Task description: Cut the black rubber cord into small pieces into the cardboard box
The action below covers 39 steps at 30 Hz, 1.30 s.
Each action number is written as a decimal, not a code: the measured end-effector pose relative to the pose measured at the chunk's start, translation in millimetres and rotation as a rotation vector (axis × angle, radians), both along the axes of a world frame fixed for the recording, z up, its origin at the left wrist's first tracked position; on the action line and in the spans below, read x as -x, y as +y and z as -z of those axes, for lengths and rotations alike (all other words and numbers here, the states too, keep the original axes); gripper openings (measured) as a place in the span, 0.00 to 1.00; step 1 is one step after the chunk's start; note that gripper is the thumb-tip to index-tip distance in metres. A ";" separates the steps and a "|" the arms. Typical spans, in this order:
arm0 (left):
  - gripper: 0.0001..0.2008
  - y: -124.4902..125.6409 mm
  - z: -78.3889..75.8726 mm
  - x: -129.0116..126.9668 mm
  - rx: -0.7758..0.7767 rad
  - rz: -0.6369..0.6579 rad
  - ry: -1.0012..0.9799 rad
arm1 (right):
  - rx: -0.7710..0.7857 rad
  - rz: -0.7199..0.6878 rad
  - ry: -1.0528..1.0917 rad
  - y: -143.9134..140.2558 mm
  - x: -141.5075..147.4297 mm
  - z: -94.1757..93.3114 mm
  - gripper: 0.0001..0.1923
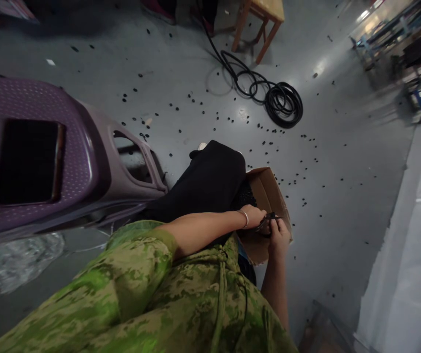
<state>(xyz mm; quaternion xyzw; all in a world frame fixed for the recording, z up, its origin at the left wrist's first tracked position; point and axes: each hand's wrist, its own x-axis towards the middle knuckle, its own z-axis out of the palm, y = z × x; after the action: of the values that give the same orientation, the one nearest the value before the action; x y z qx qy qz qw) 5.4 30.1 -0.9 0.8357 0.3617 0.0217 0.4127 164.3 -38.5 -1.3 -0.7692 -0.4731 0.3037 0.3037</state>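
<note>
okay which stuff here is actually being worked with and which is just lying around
In use: left hand, right hand, small black part held between them, cardboard box on the lap.
Lying about: purple plastic chair, coiled black cable, wooden stool, black bits scattered on the floor.

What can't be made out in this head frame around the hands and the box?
Head view only:
- Small dark item between the left hand and right hand: too small, partly covered by fingers; its kind is unclear.
- Cardboard box: inside hidden by the hands and a black-clad leg.
- Black bits on the floor: too small to identify.
- Right background: motion-blurred.
- Purple plastic chair: cut by the left edge.
</note>
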 end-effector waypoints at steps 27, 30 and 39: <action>0.16 -3.9 -3.4 1.5 -0.159 0.116 -0.007 | 0.084 -0.149 0.006 13.5 -28.9 -4.0 0.23; 0.15 -3.8 -4.3 1.5 -0.156 0.115 -0.009 | 0.085 -0.136 0.066 13.2 -29.2 -3.4 0.22; 0.15 -2.2 -11.7 2.9 -0.007 0.017 0.032 | 0.058 -0.254 -0.267 16.5 -15.6 -7.2 0.21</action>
<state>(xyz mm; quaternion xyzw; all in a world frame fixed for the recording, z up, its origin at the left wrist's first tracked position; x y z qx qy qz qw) 2.5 27.9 10.8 0.8405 0.3610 0.0063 0.4040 179.9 -22.0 5.9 -0.7452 -0.5935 0.2483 0.1753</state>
